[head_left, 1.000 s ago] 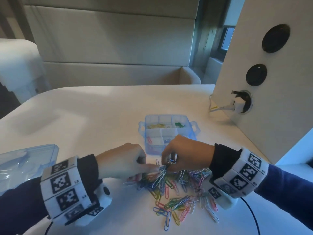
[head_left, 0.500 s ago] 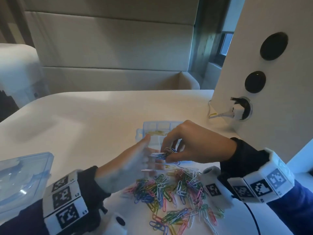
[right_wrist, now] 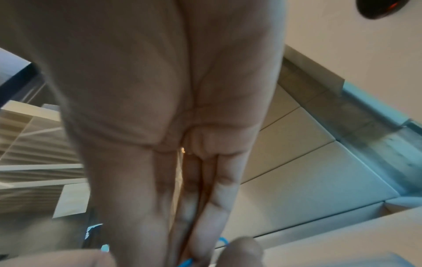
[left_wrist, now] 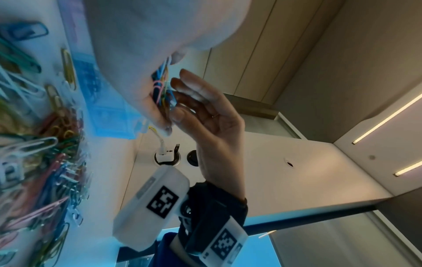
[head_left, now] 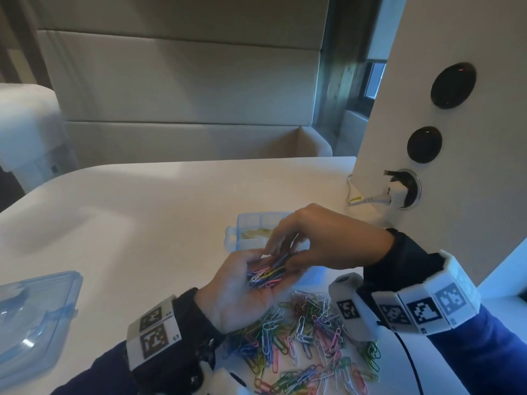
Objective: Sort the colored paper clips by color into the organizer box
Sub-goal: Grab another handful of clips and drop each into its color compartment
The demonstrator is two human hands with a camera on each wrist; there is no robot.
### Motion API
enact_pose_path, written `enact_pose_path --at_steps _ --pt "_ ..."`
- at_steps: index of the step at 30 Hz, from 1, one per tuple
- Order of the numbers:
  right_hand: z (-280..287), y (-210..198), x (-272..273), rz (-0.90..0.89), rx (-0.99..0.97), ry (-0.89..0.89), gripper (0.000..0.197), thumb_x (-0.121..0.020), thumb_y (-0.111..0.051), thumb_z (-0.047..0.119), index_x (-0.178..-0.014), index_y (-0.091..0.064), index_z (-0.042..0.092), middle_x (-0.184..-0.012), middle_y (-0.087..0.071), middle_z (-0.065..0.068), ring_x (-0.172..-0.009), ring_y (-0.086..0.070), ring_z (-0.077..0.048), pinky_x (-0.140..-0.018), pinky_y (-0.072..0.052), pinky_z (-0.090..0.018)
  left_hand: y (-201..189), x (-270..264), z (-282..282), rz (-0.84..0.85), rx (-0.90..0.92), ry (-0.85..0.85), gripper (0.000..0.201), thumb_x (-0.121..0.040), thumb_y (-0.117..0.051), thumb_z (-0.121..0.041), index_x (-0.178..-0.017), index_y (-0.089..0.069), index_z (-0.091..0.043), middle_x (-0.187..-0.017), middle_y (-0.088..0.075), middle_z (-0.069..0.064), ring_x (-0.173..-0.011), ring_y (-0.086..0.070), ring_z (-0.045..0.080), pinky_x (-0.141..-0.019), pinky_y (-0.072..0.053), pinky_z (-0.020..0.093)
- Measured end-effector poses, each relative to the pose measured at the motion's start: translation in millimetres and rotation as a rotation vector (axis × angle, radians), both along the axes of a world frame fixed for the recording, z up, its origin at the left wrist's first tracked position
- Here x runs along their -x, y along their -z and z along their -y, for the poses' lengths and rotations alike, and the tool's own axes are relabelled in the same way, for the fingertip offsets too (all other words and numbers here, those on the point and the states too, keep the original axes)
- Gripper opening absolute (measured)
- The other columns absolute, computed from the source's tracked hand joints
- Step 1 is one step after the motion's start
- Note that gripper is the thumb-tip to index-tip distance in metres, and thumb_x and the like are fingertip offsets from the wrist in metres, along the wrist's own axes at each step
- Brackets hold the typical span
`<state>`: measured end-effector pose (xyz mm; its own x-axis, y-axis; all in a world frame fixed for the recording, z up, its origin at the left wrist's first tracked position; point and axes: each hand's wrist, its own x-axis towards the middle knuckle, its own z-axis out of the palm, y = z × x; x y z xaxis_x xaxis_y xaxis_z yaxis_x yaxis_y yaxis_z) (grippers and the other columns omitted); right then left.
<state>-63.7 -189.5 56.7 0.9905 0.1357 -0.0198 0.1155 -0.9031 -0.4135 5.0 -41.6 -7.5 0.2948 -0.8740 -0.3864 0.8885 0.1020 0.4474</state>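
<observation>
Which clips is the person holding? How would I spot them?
Find the big loose pile of clips on the white table. Just above it, the left hand lies palm up, cupping a small bunch of clips. Only those are lifted off the table.

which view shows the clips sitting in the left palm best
Head view: the handful of clips lies in full sight in the cupped left hand. The left wrist view catches them edge-on between both hands; the right wrist view shows only a blue sliver.
</observation>
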Motion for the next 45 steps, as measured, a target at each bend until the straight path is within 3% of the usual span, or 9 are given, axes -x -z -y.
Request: enact_pose_path --at_steps 5,9,14,21,27,31,36,42,45 --pt "16 -2 -4 0.117 -0.096 0.063 0.021 -0.078 -0.075 0.005 -0.096 -0.075 0.016 -0.087 -0.074 0.006 -0.079 -0.068 -0.001 -0.078 -0.056 -0.021 -13 -2 7 -0.073 0.030 -0.011 0.046 -0.098 -0.042 -0.015 -0.082 -0.064 0.023 -0.093 -0.067 0.036 -0.075 -0.071 0.043 -0.070 -0.052 0.058" --pt "26 -3 -8 0.159 -0.168 0.103 0.019 -0.079 -0.074 0.003 -0.093 -0.076 0.015 -0.086 -0.074 0.003 -0.076 -0.068 -0.002 -0.073 -0.053 -0.013 -15 -7 18 -0.098 0.025 -0.023 0.037 -0.101 -0.041 -0.016 -0.101 -0.057 0.018 -0.102 -0.065 0.035 -0.102 -0.064 0.042 -0.072 -0.051 0.061" --pt "37 0 -15 0.247 -0.225 0.163 0.017 -0.081 -0.072 0.002 -0.090 -0.074 0.016 -0.085 -0.074 0.004 -0.077 -0.068 -0.004 -0.071 -0.053 -0.015 -12 -15 25 -0.118 0.051 -0.081 0.036 -0.102 -0.037 -0.013 -0.105 -0.053 0.018 -0.108 -0.064 0.035 -0.106 -0.061 0.040 -0.071 -0.050 0.060" --pt "46 8 -25 0.299 -0.226 0.343 0.009 -0.083 -0.073 0.013 -0.091 -0.076 0.017 -0.081 -0.074 0.004 -0.075 -0.069 -0.008 -0.080 -0.058 -0.031 -24 -63 14 -0.172 0.105 -0.335 0.042 -0.103 -0.032 -0.016 -0.103 -0.060 0.015 -0.087 -0.068 0.024 -0.088 -0.064 0.028 -0.074 -0.059 0.039" --pt "37 21 -28 0.082 -0.179 0.319 0.009 -0.084 -0.071 0.016 -0.091 -0.075 0.012 -0.071 -0.072 0.004 -0.063 -0.067 -0.004 -0.071 -0.055 -0.019 -31 -61 11 -0.104 0.110 -0.321 0.042 -0.103 -0.031 -0.016 -0.109 -0.058 0.015 -0.105 -0.067 0.025 -0.098 -0.063 0.036 -0.077 -0.059 0.045" --pt "33 17 -27 0.255 -0.069 0.301 0.008 -0.086 -0.069 0.019 -0.091 -0.075 0.017 -0.079 -0.072 0.008 -0.071 -0.065 -0.003 -0.073 -0.055 -0.019 -26 -54 15 -0.094 0.103 -0.286 0.044 -0.105 -0.029 -0.018 -0.110 -0.056 0.017 -0.112 -0.065 0.031 -0.105 -0.062 0.040 -0.083 -0.049 0.046" --pt "22 8 -23 0.505 -0.075 0.140 0.003 -0.084 -0.074 0.019 -0.086 -0.071 0.019 -0.080 -0.065 0.008 -0.072 -0.060 -0.008 -0.063 -0.048 -0.012 -20 -53 17 -0.066 0.096 -0.264 0.044 -0.104 -0.031 -0.019 -0.115 -0.055 0.016 -0.107 -0.067 0.031 -0.098 -0.064 0.038 -0.079 -0.057 0.050" --pt "20 17 -27 0.415 0.034 0.094 0.014 -0.081 -0.077 0.022 -0.095 -0.076 0.020 -0.083 -0.065 0.003 -0.071 -0.058 -0.009 -0.067 -0.050 -0.019 -16 -50 19 -0.014 0.079 -0.206 0.047 -0.103 -0.030 -0.020 -0.117 -0.057 0.016 -0.114 -0.065 0.028 -0.104 -0.062 0.035 -0.079 -0.053 0.054" --pt "21 13 -26 0.363 0.058 0.115 0.010 -0.081 -0.076 0.022 -0.091 -0.078 0.019 -0.080 -0.066 0.006 -0.069 -0.057 -0.007 -0.068 -0.050 -0.020 -16 -49 20 -0.014 0.030 -0.226 0.045 -0.104 -0.032 -0.019 -0.122 -0.054 0.016 -0.118 -0.062 0.030 -0.108 -0.060 0.037 -0.092 -0.052 0.049"
